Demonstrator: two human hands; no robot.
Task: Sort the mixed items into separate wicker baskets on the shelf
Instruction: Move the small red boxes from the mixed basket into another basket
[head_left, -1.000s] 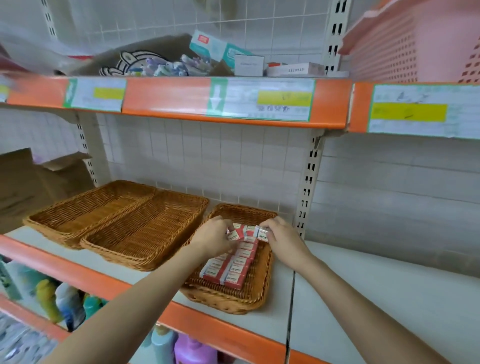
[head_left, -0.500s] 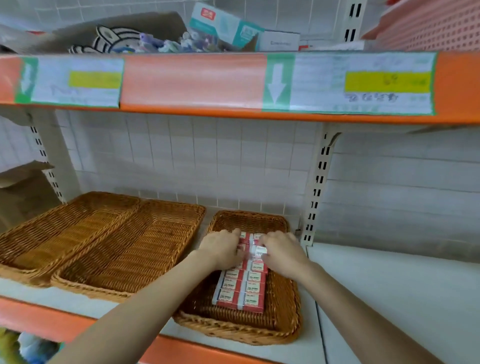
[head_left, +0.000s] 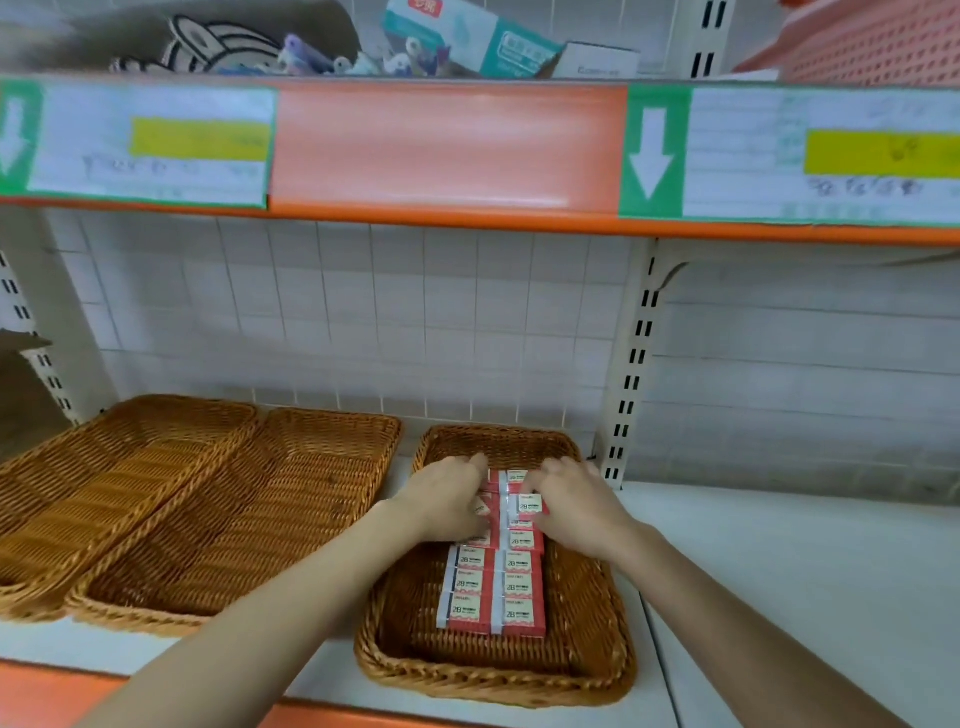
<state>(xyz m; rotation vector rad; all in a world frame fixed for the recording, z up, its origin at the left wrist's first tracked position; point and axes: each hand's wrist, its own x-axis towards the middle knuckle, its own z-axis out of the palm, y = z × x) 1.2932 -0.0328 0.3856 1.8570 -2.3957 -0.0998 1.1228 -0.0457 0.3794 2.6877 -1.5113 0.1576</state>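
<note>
- We note three shallow rectangular wicker baskets on the white shelf (head_left: 779, 597): left basket (head_left: 78, 493), middle basket (head_left: 249, 519) and right basket (head_left: 498, 670), all tight brown weave with braided rims.
- The left and middle baskets touch along their rims; the right one stands just apart.
- Small red-and-white boxes (head_left: 493, 597), flat cardboard marked "2B", lie in two neat columns inside the right basket.
- Our left hand (head_left: 447, 506) rests on the left column, fingers curled over the far boxes.
- Our right hand (head_left: 576, 512) pinches one box (head_left: 530, 504) between thumb and fingers, raised slightly above the right column.
- Above, an orange shelf edge (head_left: 447, 150) carries glossy paper labels.
- Against half a second ago, both hands sit in much the same place; the view has come closer and the held box looks lower, nearer the row.
</note>
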